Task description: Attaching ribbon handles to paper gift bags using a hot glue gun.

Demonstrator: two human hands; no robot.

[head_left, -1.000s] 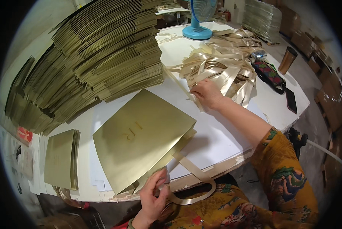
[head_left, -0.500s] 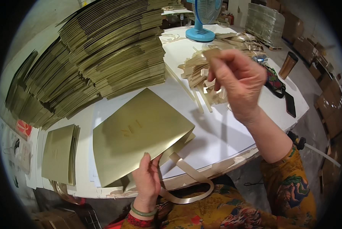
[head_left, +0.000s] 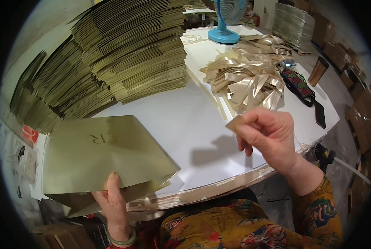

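My left hand (head_left: 113, 203) grips the near edge of a gold-green paper bag (head_left: 104, 155), its thumb on top and its other fingers underneath. The bag lies tilted at the left of the table, a dark mark on its upper face. Below its near edge, folds hang open. Part of a pale satin ribbon (head_left: 146, 216) shows beside my left wrist. To the right, my right hand (head_left: 268, 135) is raised above the table's near side. Its thumb and forefinger pinch a small flat tan piece (head_left: 235, 123), whose exact kind I cannot make out.
Tall stacks of flat gold-green bags (head_left: 131, 58) line the far left. A heap of cream satin ribbons (head_left: 252, 79) lies at the far right, in front of a blue fan (head_left: 223, 35). A patterned pouch (head_left: 296, 86), a phone (head_left: 319, 114) and a brown tumbler (head_left: 318, 71) sit farther right.
My left hand has carried the bag leftward, over the small pile of bags there. My right hand has come down and nearer, still pinching the tan piece.
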